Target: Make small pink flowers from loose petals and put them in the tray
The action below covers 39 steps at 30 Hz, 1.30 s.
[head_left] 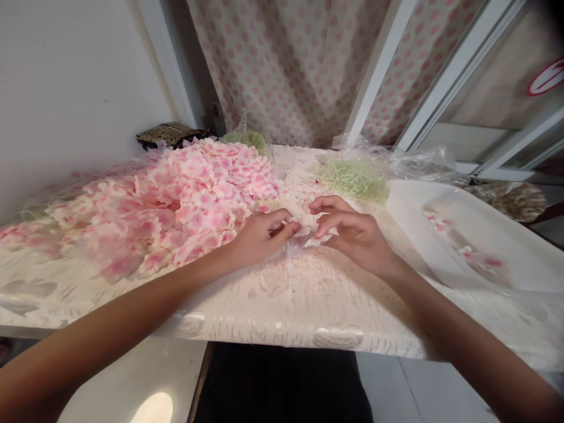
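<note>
1. at the far left, a dark patterned pouch (170, 134) lies at the back of the table, behind a large heap of pink fabric petals (194, 200), which spreads across the left half of the plastic-covered table (282, 299).
2. the left hand (259, 238) sits just beside the heap, half curled, its fingertips against a small cluster of pale petals (315, 232).
3. that cluster lies on the table between both hands, touching the fingers of each.
4. the right hand (356, 235) is also half curled, its fingers over the cluster. neither hand is spread open, but whether either is actually gripping is hard to tell from this angle.
5. further right lie pale green shredded fibre (355, 179), a clear plastic bag (409, 161) and a white plastic tub (476, 235) holding a few pink petals (440, 222).
</note>
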{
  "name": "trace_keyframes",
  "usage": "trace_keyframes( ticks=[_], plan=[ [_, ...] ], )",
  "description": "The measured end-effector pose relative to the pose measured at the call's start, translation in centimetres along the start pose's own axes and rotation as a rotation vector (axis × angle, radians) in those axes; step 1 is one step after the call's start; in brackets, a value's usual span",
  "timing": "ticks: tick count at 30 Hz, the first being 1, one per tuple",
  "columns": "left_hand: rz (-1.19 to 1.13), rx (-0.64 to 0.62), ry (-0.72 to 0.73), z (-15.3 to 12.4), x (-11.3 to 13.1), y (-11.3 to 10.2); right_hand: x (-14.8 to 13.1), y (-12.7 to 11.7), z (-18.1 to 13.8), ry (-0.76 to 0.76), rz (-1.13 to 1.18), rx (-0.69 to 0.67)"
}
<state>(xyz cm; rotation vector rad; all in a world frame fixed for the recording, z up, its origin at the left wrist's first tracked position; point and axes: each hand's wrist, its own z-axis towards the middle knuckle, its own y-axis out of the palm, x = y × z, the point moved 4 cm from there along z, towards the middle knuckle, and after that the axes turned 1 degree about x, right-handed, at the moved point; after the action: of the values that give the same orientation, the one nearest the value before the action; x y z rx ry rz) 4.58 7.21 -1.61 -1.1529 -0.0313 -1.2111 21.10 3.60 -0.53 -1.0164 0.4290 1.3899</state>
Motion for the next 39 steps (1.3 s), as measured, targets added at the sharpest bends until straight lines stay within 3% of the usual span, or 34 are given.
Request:
trace_keyframes(
  ticks=[6,30,35,39],
  plan=[
    [-0.158,-0.072,0.027,-0.2,0.1,0.7,-0.7,1.3,-0.5,-0.199,-0.330,-0.015],
    [-0.078,-0.070,0.055,-0.3,0.6,0.8,0.1,1.8,-1.0,-0.283,-0.595,0.073],
    [0.039,-0.082,0.073,-0.4,0.6,0.9,0.9,2.3,-1.2,-0.211,-0.682,0.050],
    [0.070,-0.080,0.065,-0.7,0.4,1.2,1.0,2.8,-1.2,-0.261,-0.742,0.007]
  ],
)
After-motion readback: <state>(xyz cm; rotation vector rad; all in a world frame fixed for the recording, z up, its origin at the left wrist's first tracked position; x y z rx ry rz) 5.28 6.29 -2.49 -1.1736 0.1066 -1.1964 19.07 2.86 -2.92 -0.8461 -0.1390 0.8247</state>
